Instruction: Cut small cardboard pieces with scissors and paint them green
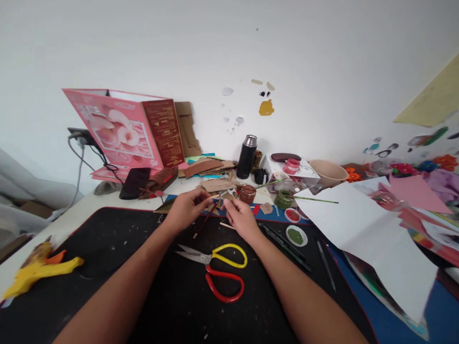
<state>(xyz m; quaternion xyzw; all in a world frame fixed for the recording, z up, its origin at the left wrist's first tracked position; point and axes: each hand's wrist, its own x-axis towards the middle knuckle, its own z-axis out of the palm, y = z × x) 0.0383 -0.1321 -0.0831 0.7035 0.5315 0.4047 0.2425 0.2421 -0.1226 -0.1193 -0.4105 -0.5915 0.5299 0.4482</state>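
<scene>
My left hand (186, 208) is closed in a pinch round a thin paintbrush (203, 223) whose dark handle slants down toward the black mat (107, 248). My right hand (241, 217) is closed too, pinching a small pale piece I cannot make out right beside the brush tip. Both hands meet above the mat's far edge. Scissors (218, 270) with one yellow and one red handle lie open on the mat just in front of my forearms.
A brown paint jar (247, 194), a green jar (283, 199) and paint-filled lids (296, 235) stand behind the hands. A black flask (247, 156), a pink box (125, 129), white paper (369, 234) at the right and a yellow glue gun (39, 270) at the left.
</scene>
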